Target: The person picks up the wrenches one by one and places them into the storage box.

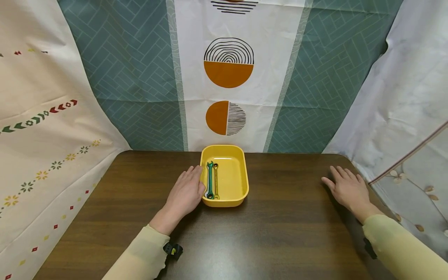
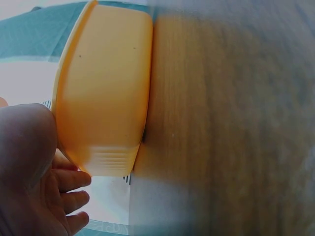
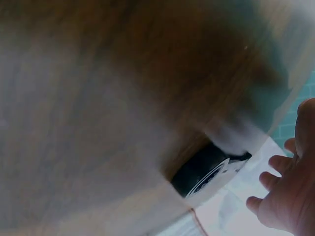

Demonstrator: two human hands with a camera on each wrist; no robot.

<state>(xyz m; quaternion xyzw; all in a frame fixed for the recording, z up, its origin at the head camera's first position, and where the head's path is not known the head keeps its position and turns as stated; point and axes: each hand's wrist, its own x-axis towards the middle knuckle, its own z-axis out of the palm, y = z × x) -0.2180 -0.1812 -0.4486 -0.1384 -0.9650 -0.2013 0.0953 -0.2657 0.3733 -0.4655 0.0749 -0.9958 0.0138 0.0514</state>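
Observation:
A yellow tray (image 1: 233,175) stands near the back edge of the table. Inside, along its left side, lie a green wrench (image 1: 210,181) and a gold-coloured wrench (image 1: 216,181). My left hand (image 1: 185,190) is at the tray's left rim, its thumb overlapping the rim and its fingers just outside, loosely bent. In the left wrist view the outer wall of the tray (image 2: 106,93) fills the space beside that hand. Over the table's right edge, my right hand (image 1: 348,188) holds nothing, fingers spread. A black round object (image 3: 206,169) shows near it only in the right wrist view.
The dark wooden table (image 1: 287,221) spreads out on both sides of the tray. A patterned curtain (image 1: 140,77) hangs behind it, with light cloths (image 1: 42,155) to the left and right. Each sleeve carries a wrist camera (image 1: 173,250).

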